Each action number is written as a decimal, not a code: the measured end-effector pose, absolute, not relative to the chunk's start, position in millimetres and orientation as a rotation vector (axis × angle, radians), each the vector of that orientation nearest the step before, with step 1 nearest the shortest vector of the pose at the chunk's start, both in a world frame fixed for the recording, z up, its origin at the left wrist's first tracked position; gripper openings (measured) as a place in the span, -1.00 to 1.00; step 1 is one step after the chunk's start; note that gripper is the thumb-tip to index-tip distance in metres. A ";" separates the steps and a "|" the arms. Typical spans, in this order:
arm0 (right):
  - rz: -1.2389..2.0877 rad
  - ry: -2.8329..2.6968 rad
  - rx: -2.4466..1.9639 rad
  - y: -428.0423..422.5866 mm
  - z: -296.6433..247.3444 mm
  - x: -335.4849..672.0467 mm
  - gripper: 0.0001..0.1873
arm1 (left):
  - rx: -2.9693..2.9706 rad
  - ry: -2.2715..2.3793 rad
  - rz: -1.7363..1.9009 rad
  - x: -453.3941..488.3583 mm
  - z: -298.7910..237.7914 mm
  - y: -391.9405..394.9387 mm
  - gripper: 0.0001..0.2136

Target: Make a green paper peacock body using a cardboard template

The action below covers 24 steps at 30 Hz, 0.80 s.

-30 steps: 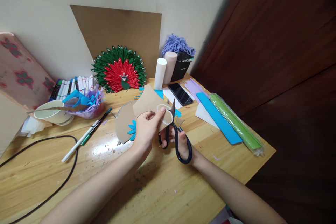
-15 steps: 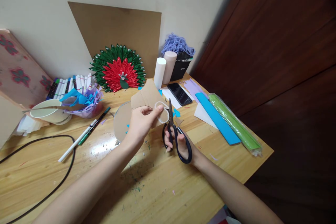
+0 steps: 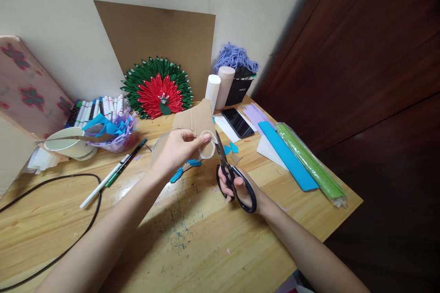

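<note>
Black-handled steel scissors (image 3: 224,161) had leaned toward brown cardboard piece (image 3: 196,120), pinched in L hand (image 3: 177,146) grip; R hand (image 3: 244,191) grip clamped scissors. Best, prob.: rotate card, short snips.

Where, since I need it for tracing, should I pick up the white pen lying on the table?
Pinch the white pen at its lower barrel from above, fingers across its length: it lies flat and slanted, and farther up the green pen lies tight beside it.

cardboard piece (image 3: 195,121): brown | scissors (image 3: 233,178): black handles | rosette (image 3: 157,89): red-and-green | paper strip (image 3: 287,155): blue
</note>
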State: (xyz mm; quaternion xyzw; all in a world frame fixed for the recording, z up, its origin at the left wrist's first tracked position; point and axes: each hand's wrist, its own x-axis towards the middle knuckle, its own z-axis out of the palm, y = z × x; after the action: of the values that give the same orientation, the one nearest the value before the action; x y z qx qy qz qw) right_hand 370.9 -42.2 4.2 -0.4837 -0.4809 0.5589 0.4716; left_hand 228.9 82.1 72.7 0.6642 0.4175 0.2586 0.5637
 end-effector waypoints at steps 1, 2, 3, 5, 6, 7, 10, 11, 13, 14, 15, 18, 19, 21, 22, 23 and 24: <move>1.377 -1.177 -1.189 -42.6 4.9 370.7 -0.25 | 1.567 0.977 0.605 228.0 72.1 83.4 -0.58; 1.388 -1.172 -1.191 -42.9 5.4 370.6 -0.25 | 1.571 0.973 0.603 227.1 71.8 84.4 -0.58; 1.402 -1.164 -1.190 -43.1 5.7 370.5 -0.26 | 1.575 0.971 0.604 226.2 71.6 85.3 -0.57; 1.434 -1.142 -1.181 -43.1 5.8 370.7 -0.26 | 1.582 0.971 0.600 224.7 71.7 86.9 -0.57; 1.450 -1.134 -1.171 -42.9 5.9 370.9 -0.26 | 1.583 0.969 0.598 224.2 71.9 87.7 -0.57; 1.467 -1.132 -1.153 -42.6 6.0 371.1 -0.26 | 1.581 0.963 0.594 223.8 72.1 88.4 -0.58; 1.488 -1.196 -1.093 -41.6 6.6 371.4 -0.21 | 1.585 0.939 0.582 223.3 73.2 89.6 -0.58; 1.484 -1.230 -1.077 -41.3 6.8 371.1 -0.19 | 1.594 0.935 0.579 223.4 74.0 89.4 -0.58; 1.466 -1.284 -1.055 -40.9 6.9 369.6 -0.14 | 1.623 0.938 0.567 223.7 76.6 88.0 -0.59; 1.455 -1.295 -1.046 -41.0 6.7 368.5 -0.13 | 1.639 0.947 0.560 223.8 78.2 87.0 -0.60; 1.449 -1.295 -1.036 -41.2 6.3 367.2 -0.13 | 1.653 0.958 0.552 223.9 80.0 85.8 -0.60; 1.430 -1.285 -1.038 -42.4 4.4 363.1 -0.14 | 1.680 0.970 0.524 223.4 84.3 83.1 -0.60; 1.423 -1.284 -1.044 -42.9 3.7 361.9 -0.14 | 1.686 0.963 0.517 223.0 85.0 82.7 -0.60; 1.393 -1.285 -1.064 -43.8 1.8 360.1 -0.16 | 1.695 0.942 0.508 222.3 84.8 82.8 -0.59; 1.374 -1.282 -1.070 -44.2 0.8 359.5 -0.17 | 1.697 0.933 0.506 222.0 84.3 83.2 -0.59; 1.359 -1.273 -1.074 -44.5 -0.5 359.2 -0.18 | 1.697 0.929 0.509 221.8 83.4 83.7 -0.59; 1.355 -1.259 -1.078 -44.6 -1.9 359.1 -0.19 | 1.694 0.927 0.513 221.8 82.5 84.2 -0.58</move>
State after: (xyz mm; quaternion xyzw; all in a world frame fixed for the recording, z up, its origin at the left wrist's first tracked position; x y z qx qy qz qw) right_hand 359.1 -44.6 -1.9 -0.4418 -0.5161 0.5552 0.4798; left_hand 221.8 84.2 82.5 0.7129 0.3902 0.2157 0.5412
